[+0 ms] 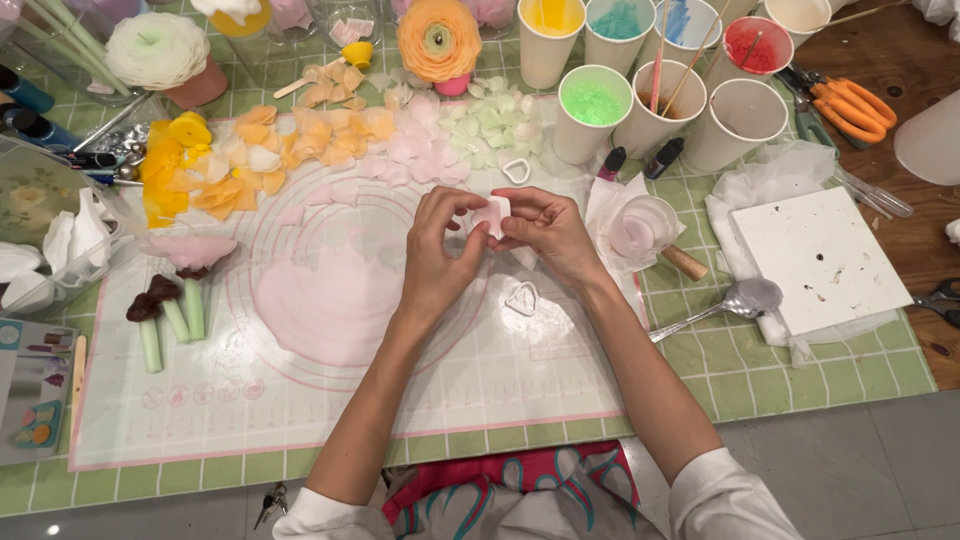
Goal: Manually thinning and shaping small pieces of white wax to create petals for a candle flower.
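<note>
Both of my hands meet above the white silicone mat point(430, 390). My left hand point(440, 255) and my right hand point(545, 230) pinch one small pale pink petal-shaped piece point(493, 213) between their fingertips. Just left of my left hand lies a flat sheet of rolled pink paste point(320, 300). A small heart-shaped cutter point(521, 297) rests on the mat below my right hand, and another point(516, 170) lies above the hands. Rows of orange, pink and pale green petals point(350, 135) are spread across the mat's far edge.
Paper cups point(650, 90) with coloured contents stand at the back right. A metal spoon point(745, 298), a white tile point(825, 260), orange scissors point(850, 105) and a small clear cup point(645, 228) lie to the right. Green stems with dark tops point(165, 315) lie left. Finished orange point(438, 40) and white flowers point(160, 50) stand behind.
</note>
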